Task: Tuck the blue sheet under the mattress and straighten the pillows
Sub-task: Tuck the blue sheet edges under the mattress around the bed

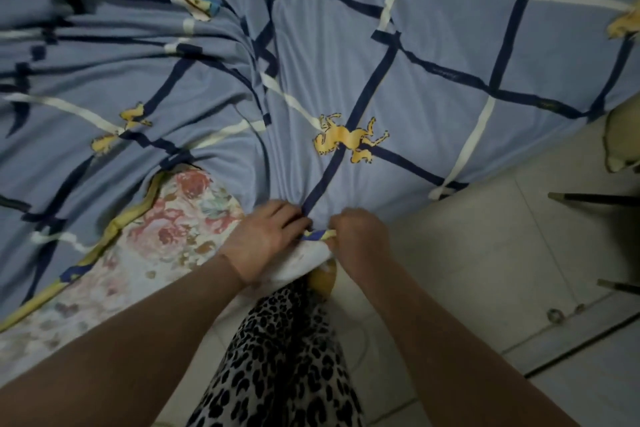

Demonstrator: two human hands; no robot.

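Both the left hand (266, 239) and right hand (358, 236) pinch the blue sheet (346, 45) hem at the mattress (173, 218) corner, tucking next

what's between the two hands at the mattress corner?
In the head view, a bunched edge of the blue sheet, showing its yellow and navy border, spans the small gap between the left hand and right hand. Both grip it.

Matt cloth sheet (346, 45), glossy floor tiles (485, 253)
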